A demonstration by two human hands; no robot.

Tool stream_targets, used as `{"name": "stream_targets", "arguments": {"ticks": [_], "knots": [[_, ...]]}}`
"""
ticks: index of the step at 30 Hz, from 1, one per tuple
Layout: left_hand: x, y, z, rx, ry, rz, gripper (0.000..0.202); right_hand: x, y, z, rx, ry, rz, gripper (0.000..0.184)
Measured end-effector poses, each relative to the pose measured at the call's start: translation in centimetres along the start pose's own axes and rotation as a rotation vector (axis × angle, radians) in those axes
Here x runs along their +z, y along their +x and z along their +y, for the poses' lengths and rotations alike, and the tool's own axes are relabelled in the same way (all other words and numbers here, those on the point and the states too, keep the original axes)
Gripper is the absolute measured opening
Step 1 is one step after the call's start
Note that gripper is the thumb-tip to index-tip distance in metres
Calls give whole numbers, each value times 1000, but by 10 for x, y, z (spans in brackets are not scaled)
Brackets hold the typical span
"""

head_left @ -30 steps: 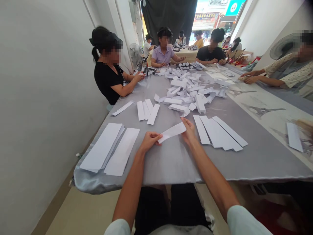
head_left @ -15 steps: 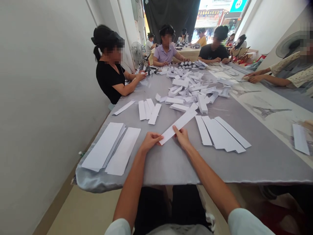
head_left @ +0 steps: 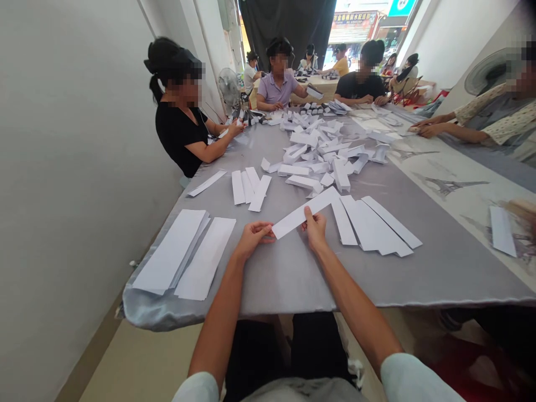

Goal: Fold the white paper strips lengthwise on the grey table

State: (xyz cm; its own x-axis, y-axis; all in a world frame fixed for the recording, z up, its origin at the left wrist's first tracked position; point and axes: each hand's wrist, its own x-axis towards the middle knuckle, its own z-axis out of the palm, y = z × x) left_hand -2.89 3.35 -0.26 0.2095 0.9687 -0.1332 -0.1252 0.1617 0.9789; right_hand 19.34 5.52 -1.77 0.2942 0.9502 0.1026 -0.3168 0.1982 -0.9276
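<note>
A long white folded paper strip (head_left: 299,216) is held slanting over the grey cloth, its far end bent. My right hand (head_left: 315,228) pinches it near the middle, thumb on top and fingers underneath. My left hand (head_left: 253,237) is at the strip's near left end, thumb and fingers parted, fingertips at its edge. To the left lie two stacks of flat white paper sheets (head_left: 170,251). A fan of white paper pieces (head_left: 372,226) lies just right of my right hand, partly behind the strip's far end. Several narrow paper strips (head_left: 251,187) rest beyond my left hand.
A heap of folded white paper boxes (head_left: 318,148) covers the middle of the table (head_left: 276,279). Co-workers sit around it, one at the left (head_left: 180,123), others at the far side and right. A single strip (head_left: 502,231) lies at the right. A wall (head_left: 62,167) stands left.
My left thumb has slipped off the strip's end and its fingers have parted. My right hand still grips the strip, which now points more to the right. The view has shifted slightly.
</note>
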Motion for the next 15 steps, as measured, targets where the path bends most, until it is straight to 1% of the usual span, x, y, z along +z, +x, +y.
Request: {"name": "stream_targets", "arguments": {"ticks": [5,9,12,15], "knots": [[4,0,2,48,-61,76,47,3,-5,-6,20,-33,-44,61],[8,1,4,90,-129,138,35,6,-10,-11,77,13,-87,50],[10,2,5,112,-183,183,31,10,-15,-11,148,58,-182,46],[11,1,4,133,-191,188,34,16,-23,-6,219,26,-324,40]]}}
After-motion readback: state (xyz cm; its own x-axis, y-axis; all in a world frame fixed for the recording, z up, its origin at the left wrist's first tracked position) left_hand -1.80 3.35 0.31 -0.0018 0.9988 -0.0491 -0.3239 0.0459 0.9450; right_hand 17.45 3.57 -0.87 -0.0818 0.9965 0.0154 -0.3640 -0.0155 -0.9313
